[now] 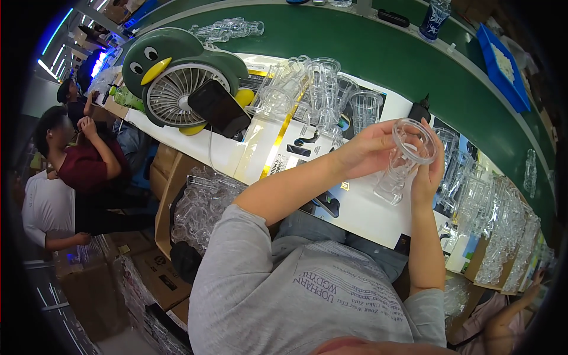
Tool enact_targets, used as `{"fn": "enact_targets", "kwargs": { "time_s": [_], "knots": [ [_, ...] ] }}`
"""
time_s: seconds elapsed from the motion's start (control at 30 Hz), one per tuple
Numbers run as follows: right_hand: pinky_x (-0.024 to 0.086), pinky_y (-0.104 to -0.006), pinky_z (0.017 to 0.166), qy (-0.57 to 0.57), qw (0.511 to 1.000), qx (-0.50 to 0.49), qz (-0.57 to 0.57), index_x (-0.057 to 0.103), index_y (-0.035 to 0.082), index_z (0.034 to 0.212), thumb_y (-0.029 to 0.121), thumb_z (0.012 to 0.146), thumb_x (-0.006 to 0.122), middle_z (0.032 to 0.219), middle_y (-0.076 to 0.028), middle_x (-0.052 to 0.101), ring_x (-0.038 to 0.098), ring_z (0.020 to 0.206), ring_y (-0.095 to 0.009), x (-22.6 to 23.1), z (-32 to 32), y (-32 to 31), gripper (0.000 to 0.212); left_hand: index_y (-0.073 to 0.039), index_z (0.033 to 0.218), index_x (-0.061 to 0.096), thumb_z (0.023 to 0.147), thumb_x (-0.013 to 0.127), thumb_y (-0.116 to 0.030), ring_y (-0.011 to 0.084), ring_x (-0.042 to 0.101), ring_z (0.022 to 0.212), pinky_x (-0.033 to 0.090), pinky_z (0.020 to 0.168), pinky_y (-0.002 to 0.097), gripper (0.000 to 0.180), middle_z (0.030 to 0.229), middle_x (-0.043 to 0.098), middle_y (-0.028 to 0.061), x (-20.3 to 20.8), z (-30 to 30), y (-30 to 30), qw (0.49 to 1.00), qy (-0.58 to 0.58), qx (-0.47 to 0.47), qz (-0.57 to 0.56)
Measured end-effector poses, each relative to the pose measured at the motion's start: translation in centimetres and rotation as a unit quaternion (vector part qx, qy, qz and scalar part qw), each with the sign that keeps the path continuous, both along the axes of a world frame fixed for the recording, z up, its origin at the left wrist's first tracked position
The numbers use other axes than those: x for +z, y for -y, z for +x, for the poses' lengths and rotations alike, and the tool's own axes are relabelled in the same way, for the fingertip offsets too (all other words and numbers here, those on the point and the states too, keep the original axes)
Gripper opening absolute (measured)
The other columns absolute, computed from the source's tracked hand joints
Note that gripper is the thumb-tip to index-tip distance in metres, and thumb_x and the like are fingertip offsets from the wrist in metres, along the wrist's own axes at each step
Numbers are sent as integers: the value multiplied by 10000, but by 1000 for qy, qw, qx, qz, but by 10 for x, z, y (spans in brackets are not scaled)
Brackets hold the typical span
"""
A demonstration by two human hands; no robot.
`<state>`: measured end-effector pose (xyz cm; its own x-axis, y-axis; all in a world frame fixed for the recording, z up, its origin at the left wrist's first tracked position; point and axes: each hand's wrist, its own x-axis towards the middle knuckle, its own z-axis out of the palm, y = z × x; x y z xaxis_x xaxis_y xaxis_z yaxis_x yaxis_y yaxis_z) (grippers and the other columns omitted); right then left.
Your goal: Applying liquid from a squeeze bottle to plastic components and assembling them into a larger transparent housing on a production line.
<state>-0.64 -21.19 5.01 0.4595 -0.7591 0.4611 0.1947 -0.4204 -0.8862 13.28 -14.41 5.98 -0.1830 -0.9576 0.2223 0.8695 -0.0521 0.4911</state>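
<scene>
Dark-lettered white sheets (381, 228) lie on the green table (331, 35); both hands (368, 149) grasp a clear flared tube (399, 170).

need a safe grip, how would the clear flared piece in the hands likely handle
The clear flared piece is probably stiff: its rim looks evenly round. Its glossy surface may be slippery. Stood narrow end down, it could tip, the rim being wider.

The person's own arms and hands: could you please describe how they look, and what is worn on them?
The left sleeve and right sleeve are short and grey, with no print visible. The left forearm and right forearm are bare. The left hand and right hand wear no gloves.
</scene>
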Motion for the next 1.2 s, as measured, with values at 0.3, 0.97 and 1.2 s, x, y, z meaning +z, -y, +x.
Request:
{"fn": "enact_targets", "kwargs": {
  "time_s": [0.3,0.97,1.2],
  "knots": [
    [289,-358,989,17,996,69,62,335,-65,1261,529,855,394,1271,-144,396,386,1183,-240,-4,-7,-7,723,-55,1144,447,810,611,-171,169,509,1045,400,918,330,390,1086,542,52,1,2,3,997,9,71,-7],
    [295,-350,997,-67,993,84,52,246,7,1322,48,748,612,1272,-137,372,372,1194,-232,-1,-3,-20,681,-68,1157,407,683,727,-81,187,484,1065,390,937,335,572,1110,503,71,-1,-1,4,996,59,73,9],
    [322,-377,985,41,999,14,-28,232,27,1334,67,789,576,1325,-201,335,381,1197,-271,2,-1,-13,646,-43,1127,431,756,638,-106,208,448,1116,339,974,352,429,1128,495,103,1,-1,5,993,87,73,-12]
  ]
}}
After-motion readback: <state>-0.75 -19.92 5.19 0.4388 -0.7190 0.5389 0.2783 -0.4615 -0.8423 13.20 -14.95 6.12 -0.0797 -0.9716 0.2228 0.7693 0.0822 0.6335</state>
